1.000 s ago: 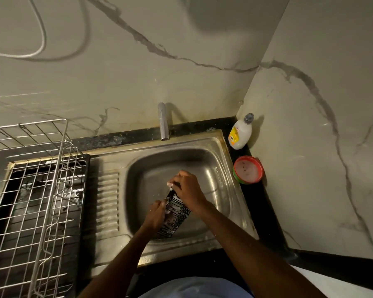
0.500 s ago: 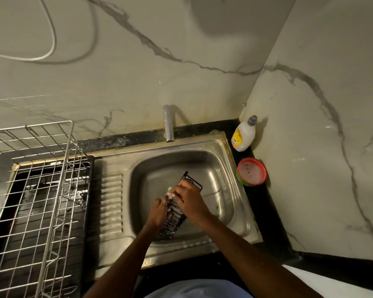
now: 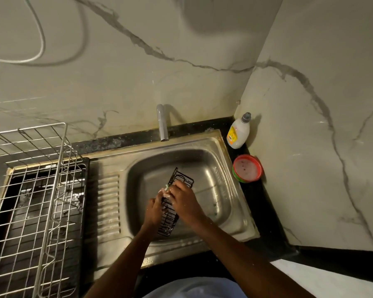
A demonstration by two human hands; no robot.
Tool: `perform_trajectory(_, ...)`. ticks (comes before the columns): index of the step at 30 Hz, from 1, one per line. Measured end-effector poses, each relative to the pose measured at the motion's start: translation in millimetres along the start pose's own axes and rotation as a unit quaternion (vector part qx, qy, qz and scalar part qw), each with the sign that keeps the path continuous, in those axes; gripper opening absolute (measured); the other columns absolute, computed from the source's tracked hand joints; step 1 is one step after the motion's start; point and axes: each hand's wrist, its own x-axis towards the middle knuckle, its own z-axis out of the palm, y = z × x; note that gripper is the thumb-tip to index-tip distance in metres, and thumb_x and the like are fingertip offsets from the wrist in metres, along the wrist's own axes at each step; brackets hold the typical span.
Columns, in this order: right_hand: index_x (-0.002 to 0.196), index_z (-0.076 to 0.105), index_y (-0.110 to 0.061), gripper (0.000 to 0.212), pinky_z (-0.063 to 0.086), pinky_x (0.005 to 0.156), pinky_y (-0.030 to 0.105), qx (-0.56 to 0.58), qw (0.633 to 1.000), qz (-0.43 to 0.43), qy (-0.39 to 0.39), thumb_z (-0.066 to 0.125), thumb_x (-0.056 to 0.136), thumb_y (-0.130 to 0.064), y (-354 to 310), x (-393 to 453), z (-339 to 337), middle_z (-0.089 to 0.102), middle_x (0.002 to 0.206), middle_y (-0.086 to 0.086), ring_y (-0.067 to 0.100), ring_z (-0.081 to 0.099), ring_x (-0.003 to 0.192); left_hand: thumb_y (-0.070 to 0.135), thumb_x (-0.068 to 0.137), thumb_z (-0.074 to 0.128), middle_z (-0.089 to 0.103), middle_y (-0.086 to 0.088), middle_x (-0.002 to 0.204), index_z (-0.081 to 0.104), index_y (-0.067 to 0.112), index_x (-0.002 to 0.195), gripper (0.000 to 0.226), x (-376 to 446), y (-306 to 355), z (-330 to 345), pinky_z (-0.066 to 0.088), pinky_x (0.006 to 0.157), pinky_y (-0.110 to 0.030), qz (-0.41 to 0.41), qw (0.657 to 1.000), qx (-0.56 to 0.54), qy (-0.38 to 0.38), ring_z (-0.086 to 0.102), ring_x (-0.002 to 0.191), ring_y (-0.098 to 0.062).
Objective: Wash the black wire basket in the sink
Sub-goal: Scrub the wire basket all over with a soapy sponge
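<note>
1. Marble-walled corner, black counter (image 3: 265, 214); steel sink (image 3: 228, 203) is the landmark.
2. Basket (image 3: 170, 220): over the sink bowl, tilted; since a second ago turned so its open wire side shows. Scrubbing likely mid-way.
3. Left hand (image 3: 154, 211): grip curled on the basket's left side.
4. Right hand (image 3: 184, 201): grip pinching a sudsy scrubber (image 3: 165, 190) against the basket's upper wires.
5. Soap bottle (image 3: 238, 133): beyond the sink's right corner.

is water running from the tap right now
No, the tap spout shows no stream above the sink.
</note>
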Motion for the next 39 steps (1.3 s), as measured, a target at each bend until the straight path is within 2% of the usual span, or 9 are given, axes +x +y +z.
perform_trajectory(5,0.098,0.07,-0.01,0.01,0.053,0.079,0.026,-0.028,0.999,0.025,-0.02,0.074,0.089,-0.014,34.5,-35.0,-11.1,0.061,0.105,0.003,0.016,0.061,0.093,0.067,0.1,0.043,0.074,-0.008,0.122,0.07,0.026,0.12,0.054,0.2,2.2,-6.2,0.058,0.087,-0.035,-0.021,0.995,-0.061,-0.079,0.07,0.113,-0.021)
perform_trajectory(8,0.098,0.07,-0.008,0.01,0.042,0.079,0.017,-0.006,0.996,0.083,0.017,0.068,0.095,-0.017,31.0,-18.0,-18.0,0.061,0.104,0.001,0.008,0.055,0.089,0.064,0.102,0.044,0.069,0.0,0.097,0.064,0.03,0.098,0.039,-7.1,10.9,-2.0,0.056,0.081,-0.03,-0.013,0.996,-0.057,-0.063,0.068,0.096,-0.017)
perform_trajectory(13,0.098,0.072,-0.014,0.008,0.056,0.085,0.024,0.053,0.981,0.18,0.055,0.072,0.092,-0.018,24.4,3.4,-14.0,0.064,0.104,0.0,0.008,0.062,0.093,0.039,0.11,0.046,0.073,0.002,0.065,0.069,0.012,0.086,0.043,-12.4,16.1,-10.5,0.056,0.065,-0.033,0.009,0.999,-0.032,0.005,0.067,0.059,-0.008)
perform_trajectory(17,0.095,0.074,-0.013,0.006,0.054,0.085,0.024,0.06,0.993,0.098,0.016,0.072,0.091,-0.018,16.4,-13.0,-4.4,0.065,0.101,-0.001,0.008,0.062,0.091,0.06,0.102,0.042,0.07,-0.006,0.063,0.068,0.009,0.071,0.065,-9.6,4.7,-25.5,0.05,0.055,-0.033,0.11,0.984,0.096,0.1,0.063,0.052,-0.013)
perform_trajectory(22,0.091,0.071,-0.013,0.004,0.05,0.077,0.019,0.083,0.996,0.016,0.038,0.071,0.091,-0.017,6.3,14.0,-6.6,0.065,0.095,-0.002,0.007,0.059,0.084,0.073,0.1,0.032,0.073,0.01,0.071,0.064,0.03,0.09,0.054,-1.0,-20.7,-36.4,0.06,0.064,-0.041,0.17,0.953,0.243,0.064,0.071,0.065,-0.008)
perform_trajectory(29,0.096,0.075,-0.003,0.012,0.051,0.091,0.038,0.0,0.994,-0.079,-0.08,0.066,0.091,-0.009,3.8,30.6,14.3,0.069,0.103,0.015,0.029,0.061,0.102,0.063,0.102,0.032,0.073,0.0,0.076,0.069,0.019,0.094,0.057,-7.4,-26.7,-31.5,0.058,0.065,-0.048,0.21,0.946,0.239,0.055,0.072,0.07,-0.019)
perform_trajectory(32,0.1,0.076,-0.004,0.013,0.052,0.092,0.037,0.001,1.0,0.015,-0.01,0.067,0.094,-0.011,21.5,55.3,4.3,0.07,0.104,0.013,0.025,0.062,0.1,0.066,0.102,0.03,0.075,0.001,0.082,0.069,0.024,0.109,0.057,-6.4,-34.2,-39.3,0.06,0.069,-0.047,0.205,0.946,0.251,0.026,0.074,0.076,-0.018)
perform_trajectory(35,0.099,0.075,-0.005,0.012,0.052,0.086,0.031,-0.011,0.999,0.038,-0.009,0.066,0.095,-0.011,13.5,69.9,1.8,0.068,0.1,0.01,0.023,0.063,0.094,0.065,0.104,0.034,0.071,-0.001,0.081,0.062,0.028,0.099,0.047,-6.5,-35.9,-42.2,0.06,0.065,-0.049,0.185,0.961,0.202,0.026,0.072,0.073,-0.017)
perform_trajectory(39,0.093,0.074,-0.002,0.01,0.049,0.083,0.035,-0.012,0.989,-0.093,-0.117,0.066,0.091,-0.008,-14.5,24.5,22.9,0.068,0.096,0.015,0.03,0.064,0.091,0.054,0.105,0.038,0.075,0.002,0.092,0.068,0.027,0.103,0.04,-11.1,-21.1,-42.4,0.057,0.074,-0.022,0.172,0.971,0.156,0.063,0.071,0.086,0.002)
